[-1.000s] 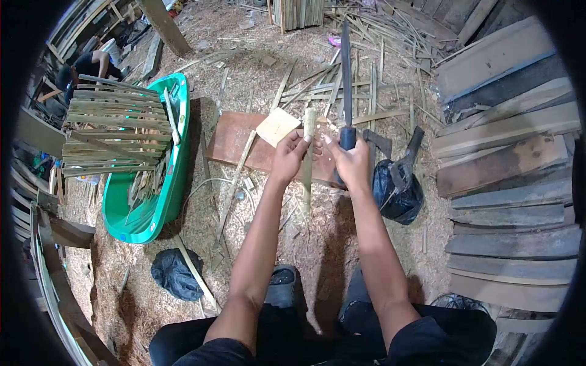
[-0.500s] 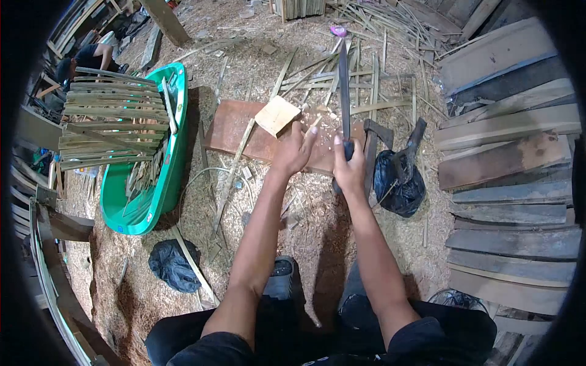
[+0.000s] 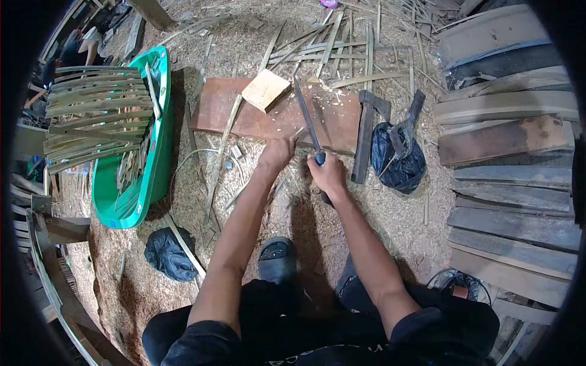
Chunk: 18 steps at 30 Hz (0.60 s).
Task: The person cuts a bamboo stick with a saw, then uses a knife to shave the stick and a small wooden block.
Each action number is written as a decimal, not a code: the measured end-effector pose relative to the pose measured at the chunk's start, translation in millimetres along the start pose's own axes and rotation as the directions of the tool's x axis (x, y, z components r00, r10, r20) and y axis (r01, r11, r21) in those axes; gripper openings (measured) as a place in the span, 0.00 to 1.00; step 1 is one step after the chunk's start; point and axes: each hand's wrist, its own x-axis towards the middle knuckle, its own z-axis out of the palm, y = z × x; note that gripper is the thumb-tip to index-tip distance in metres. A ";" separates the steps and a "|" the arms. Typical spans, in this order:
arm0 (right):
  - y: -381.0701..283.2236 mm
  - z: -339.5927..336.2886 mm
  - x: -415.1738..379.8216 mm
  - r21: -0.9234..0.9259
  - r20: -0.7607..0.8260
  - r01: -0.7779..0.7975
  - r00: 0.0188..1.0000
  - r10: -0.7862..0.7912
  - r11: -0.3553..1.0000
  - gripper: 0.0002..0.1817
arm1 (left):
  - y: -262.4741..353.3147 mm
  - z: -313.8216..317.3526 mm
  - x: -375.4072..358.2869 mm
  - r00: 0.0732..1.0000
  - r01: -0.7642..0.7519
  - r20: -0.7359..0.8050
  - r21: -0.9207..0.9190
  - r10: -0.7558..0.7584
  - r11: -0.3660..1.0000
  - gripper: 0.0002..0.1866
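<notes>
My right hand (image 3: 328, 174) is wrapped round the dark handle of a long machete (image 3: 307, 117), whose blade points up and slightly left over a reddish board (image 3: 244, 125). Close by on the left, my left hand (image 3: 278, 152) is closed on a small, thin piece of wood (image 3: 298, 133) at the board's near edge. A pale square wood block (image 3: 266, 89) rests on the board, with small chips scattered beside it.
A green tub (image 3: 160, 152) with split strips across it stands at left. An axe (image 3: 365, 134) and a black bag (image 3: 400, 161) lie right of the board. Planks (image 3: 513, 161) line the right side. Another person (image 3: 85, 49) is at upper left.
The machete has tilted left and come lower, with my right hand shifted left. My left hand has moved down off the board and closed. The whole view has shifted slightly.
</notes>
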 end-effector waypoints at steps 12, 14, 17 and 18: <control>-1.5 3.0 1.1 0.043 0.056 -0.028 0.998 0.025 0.999 0.20 | -25.1 31.0 1.8 0.992 -0.108 0.081 0.196 0.093 0.975 0.14; 9.6 6.9 -3.9 -0.009 0.053 -0.073 0.996 0.073 0.997 0.21 | -27.1 29.2 7.7 0.990 -0.136 0.076 0.225 0.122 0.965 0.14; 7.5 7.2 2.2 0.097 -0.022 0.046 0.999 -0.044 0.994 0.20 | -24.1 23.8 5.6 0.986 -0.161 0.078 0.242 0.146 0.957 0.14; -14.5 -7.1 -1.4 0.120 -0.012 -0.018 1.000 0.020 0.993 0.20 | -22.9 21.1 6.3 0.986 -0.165 0.071 0.259 0.152 0.952 0.15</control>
